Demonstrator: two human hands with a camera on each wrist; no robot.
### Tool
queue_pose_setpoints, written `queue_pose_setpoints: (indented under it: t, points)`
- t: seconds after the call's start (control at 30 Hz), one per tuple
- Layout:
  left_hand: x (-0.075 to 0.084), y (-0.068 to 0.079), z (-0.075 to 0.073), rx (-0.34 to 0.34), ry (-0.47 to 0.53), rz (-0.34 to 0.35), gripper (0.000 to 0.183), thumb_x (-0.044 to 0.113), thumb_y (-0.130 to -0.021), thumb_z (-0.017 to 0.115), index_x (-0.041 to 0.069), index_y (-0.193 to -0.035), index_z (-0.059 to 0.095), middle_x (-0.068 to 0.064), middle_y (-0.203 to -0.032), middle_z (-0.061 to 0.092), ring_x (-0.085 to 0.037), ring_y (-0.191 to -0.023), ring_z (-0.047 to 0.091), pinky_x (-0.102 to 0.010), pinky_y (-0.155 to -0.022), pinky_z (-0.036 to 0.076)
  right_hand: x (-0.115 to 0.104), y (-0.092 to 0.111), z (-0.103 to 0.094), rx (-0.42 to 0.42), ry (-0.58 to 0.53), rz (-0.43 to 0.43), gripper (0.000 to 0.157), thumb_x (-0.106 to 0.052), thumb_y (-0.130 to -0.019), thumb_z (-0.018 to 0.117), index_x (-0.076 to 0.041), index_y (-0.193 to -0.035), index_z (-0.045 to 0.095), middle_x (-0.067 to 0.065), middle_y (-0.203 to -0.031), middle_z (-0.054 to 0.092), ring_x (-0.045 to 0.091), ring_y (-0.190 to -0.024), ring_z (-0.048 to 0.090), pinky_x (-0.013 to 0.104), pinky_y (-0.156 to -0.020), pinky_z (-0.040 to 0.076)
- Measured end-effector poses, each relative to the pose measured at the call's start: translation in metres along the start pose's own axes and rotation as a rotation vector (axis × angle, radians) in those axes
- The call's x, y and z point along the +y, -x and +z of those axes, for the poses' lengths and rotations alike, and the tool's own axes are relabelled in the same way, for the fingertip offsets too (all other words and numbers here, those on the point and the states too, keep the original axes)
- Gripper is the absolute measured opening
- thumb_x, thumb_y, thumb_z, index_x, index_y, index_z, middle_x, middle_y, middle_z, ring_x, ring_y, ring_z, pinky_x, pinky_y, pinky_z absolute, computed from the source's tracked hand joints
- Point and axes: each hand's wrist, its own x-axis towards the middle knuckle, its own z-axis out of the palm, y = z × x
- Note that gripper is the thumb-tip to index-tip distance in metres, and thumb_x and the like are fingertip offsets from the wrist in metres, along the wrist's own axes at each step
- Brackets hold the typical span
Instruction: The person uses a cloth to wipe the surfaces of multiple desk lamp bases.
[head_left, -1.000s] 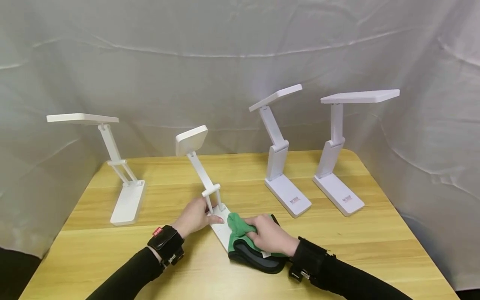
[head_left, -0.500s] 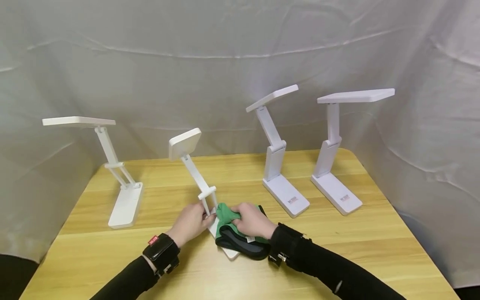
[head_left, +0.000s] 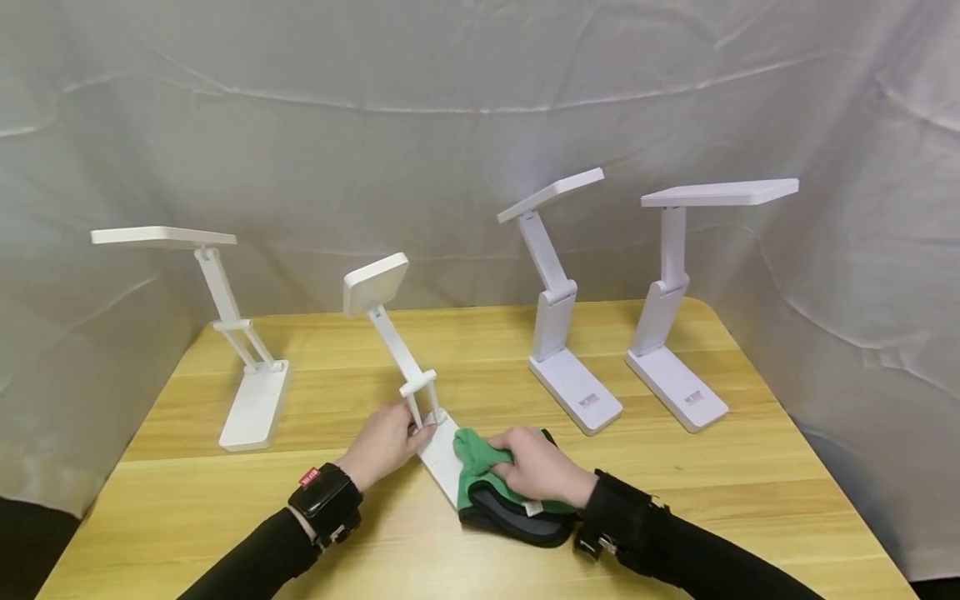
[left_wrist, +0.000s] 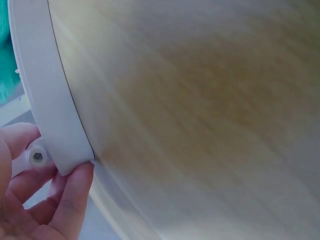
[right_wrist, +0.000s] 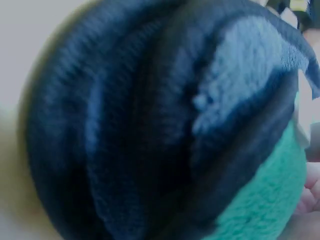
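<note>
My left hand (head_left: 386,442) grips a white folding desk lamp (head_left: 405,354) at the hinge end of its base. In the left wrist view, the thumb lies near a small screw and the fingertips (left_wrist: 80,175) meet the end of the base (left_wrist: 55,95). My right hand (head_left: 540,471) holds a bunched cloth (head_left: 476,454), green on one side and dark grey with black edging on the other. The cloth lies over the near end of the base and hides it. Close up in the right wrist view are the cloth's dark folds (right_wrist: 150,110), with a small white tag.
Another white desk lamp (head_left: 255,404) stands unfolded at the left of the wood-grain table (head_left: 360,550). Two more lamps stand at the right, a bent one (head_left: 573,392) and one with a level head (head_left: 675,387). A pale grey curtain (head_left: 420,150) hangs behind and around.
The cloth slid up the base towards the hinge half a second ago, and has now come back down to the near end. My left hand keeps its grip on the lamp.
</note>
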Motion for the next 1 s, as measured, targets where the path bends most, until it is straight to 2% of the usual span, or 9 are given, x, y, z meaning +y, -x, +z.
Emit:
queue_pose_setpoints:
  t: [0.17, 0.3, 0.5, 0.67, 0.8, 0.83, 0.87, 0.9, 1.0]
  points:
    - [0.000, -0.001, 0.001, 0.013, 0.002, 0.011, 0.025, 0.018, -0.084, 0.068, 0.000, -0.100, 0.062, -0.008, -0.079, 0.066, -0.017, -0.066, 0.061, -0.029, -0.057, 0.053, -0.001, -0.032, 0.003, 0.044, 0.056, 0.010, 0.028, -0.005, -0.086, 0.062, -0.009, -0.113, 0.068, 0.004, -0.104, 0.069, 0.007, -0.075, 0.058, 0.025, -0.074, 0.052]
    - [0.000, -0.001, 0.000, -0.016, 0.042, -0.004, 0.020, 0.017, -0.083, 0.069, 0.002, -0.094, 0.062, -0.003, -0.071, 0.062, -0.013, -0.060, 0.056, -0.027, -0.052, 0.050, -0.001, -0.041, 0.007, 0.050, 0.039, 0.020, 0.029, -0.003, -0.086, 0.063, -0.008, -0.114, 0.068, 0.005, -0.111, 0.067, 0.009, -0.078, 0.057, 0.024, -0.075, 0.051]
    - [0.001, -0.002, -0.003, -0.020, 0.060, -0.038, 0.022, 0.019, -0.083, 0.069, 0.003, -0.097, 0.062, 0.000, -0.071, 0.060, -0.009, -0.058, 0.053, -0.025, -0.052, 0.048, 0.000, -0.034, 0.009, 0.071, 0.067, -0.012, 0.027, -0.006, -0.087, 0.063, -0.009, -0.114, 0.067, 0.003, -0.103, 0.069, 0.005, -0.065, 0.052, 0.020, -0.066, 0.049]
    - [0.002, 0.000, -0.002, -0.023, 0.057, -0.074, 0.022, 0.023, -0.084, 0.070, 0.005, -0.095, 0.064, 0.002, -0.068, 0.058, -0.009, -0.056, 0.051, -0.025, -0.049, 0.046, -0.001, -0.003, 0.007, 0.037, 0.080, -0.065, 0.037, -0.008, -0.090, 0.060, -0.010, -0.128, 0.059, 0.002, -0.089, 0.069, 0.000, -0.047, 0.040, 0.015, -0.053, 0.042]
    - [0.001, 0.001, -0.001, -0.037, 0.057, -0.079, 0.023, 0.024, -0.084, 0.070, 0.004, -0.094, 0.064, 0.004, -0.065, 0.055, -0.008, -0.053, 0.048, -0.024, -0.046, 0.044, -0.001, 0.016, 0.006, 0.006, 0.047, -0.063, 0.035, -0.008, -0.091, 0.059, -0.012, -0.126, 0.060, 0.001, -0.080, 0.067, -0.001, -0.045, 0.035, 0.014, -0.054, 0.039]
    - [0.001, 0.001, -0.001, -0.036, 0.051, -0.073, 0.023, 0.024, -0.084, 0.070, 0.004, -0.095, 0.064, 0.004, -0.066, 0.056, -0.008, -0.053, 0.048, -0.023, -0.047, 0.044, -0.001, 0.016, 0.006, 0.003, 0.046, -0.054, 0.036, -0.007, -0.091, 0.059, -0.012, -0.126, 0.060, -0.001, -0.076, 0.064, -0.001, -0.046, 0.037, 0.014, -0.054, 0.039]
    - [0.001, 0.001, 0.000, -0.034, 0.045, -0.066, 0.024, 0.024, -0.084, 0.070, 0.003, -0.096, 0.064, 0.003, -0.067, 0.057, -0.008, -0.054, 0.049, -0.023, -0.047, 0.045, -0.001, 0.013, 0.006, 0.007, 0.050, -0.047, 0.036, -0.007, -0.090, 0.060, -0.013, -0.125, 0.061, -0.003, -0.080, 0.065, 0.000, -0.048, 0.040, 0.015, -0.056, 0.041]
    - [0.001, 0.001, 0.000, -0.029, 0.039, -0.057, 0.024, 0.023, -0.084, 0.070, 0.003, -0.096, 0.064, 0.002, -0.068, 0.059, -0.008, -0.054, 0.050, -0.023, -0.048, 0.046, -0.001, 0.008, 0.006, 0.014, 0.055, -0.042, 0.035, -0.007, -0.089, 0.060, -0.013, -0.123, 0.063, -0.003, -0.085, 0.066, 0.000, -0.051, 0.043, 0.016, -0.058, 0.043]
    - [0.000, -0.001, 0.002, -0.012, 0.020, -0.037, 0.026, 0.022, -0.084, 0.069, 0.002, -0.100, 0.063, -0.003, -0.074, 0.064, -0.011, -0.059, 0.057, -0.024, -0.052, 0.050, -0.002, -0.014, 0.006, 0.035, 0.079, -0.017, 0.028, -0.005, -0.087, 0.061, -0.013, -0.114, 0.067, -0.004, -0.080, 0.062, 0.004, -0.058, 0.048, 0.020, -0.061, 0.045]
